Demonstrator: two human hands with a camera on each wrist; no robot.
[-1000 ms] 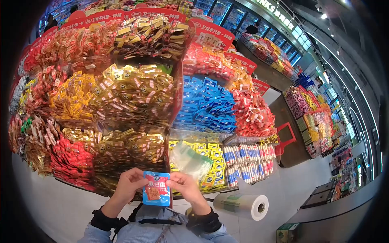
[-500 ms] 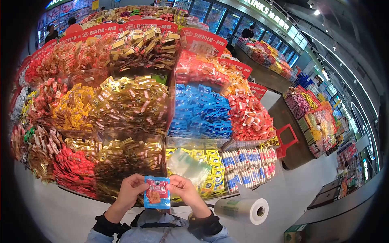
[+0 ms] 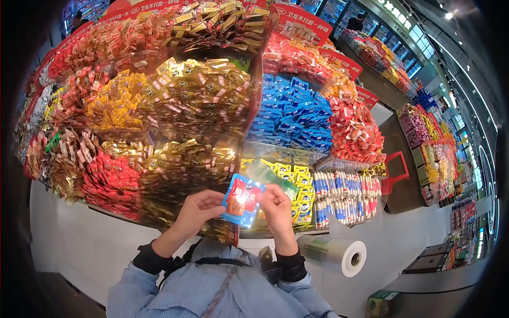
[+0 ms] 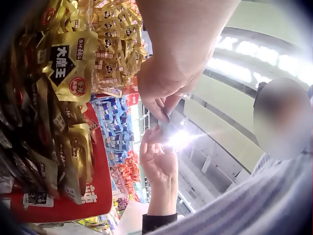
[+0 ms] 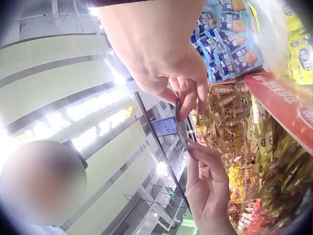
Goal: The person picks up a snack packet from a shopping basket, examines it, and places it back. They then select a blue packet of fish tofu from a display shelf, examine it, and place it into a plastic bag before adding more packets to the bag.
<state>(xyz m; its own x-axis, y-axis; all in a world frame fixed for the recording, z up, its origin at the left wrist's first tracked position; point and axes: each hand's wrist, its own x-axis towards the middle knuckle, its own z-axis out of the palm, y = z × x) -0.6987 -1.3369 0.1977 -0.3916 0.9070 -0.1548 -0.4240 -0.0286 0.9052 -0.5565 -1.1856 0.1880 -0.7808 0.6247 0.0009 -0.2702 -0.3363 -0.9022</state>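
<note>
A blue packet with a red and white front [image 3: 243,201] is held between both hands in the head view, tilted, with glare on its face. The left hand [image 3: 197,214] pinches its lower left edge between thumb and fingers. At the right edge, the right hand [image 3: 277,210] pinches it. Seen edge-on in the right wrist view, the thin packet [image 5: 182,128] spans from the right hand [image 5: 164,63] above to the left hand [image 5: 209,191] below. In the left wrist view the left hand [image 4: 171,78] is above and the right hand [image 4: 160,164] below, with bright glare beside the packet.
Bins of gold packets [image 3: 196,100], blue packets [image 3: 291,114], red packets [image 3: 112,183] and yellow packets [image 3: 303,196] lie beyond the hands. A plastic bag roll [image 3: 334,254] is at lower right, a red handle [image 3: 395,172] beside the display.
The packet has moved right and up in the head view and tilted, both hands with it. The display sits higher and further right in the view than half a second ago.
</note>
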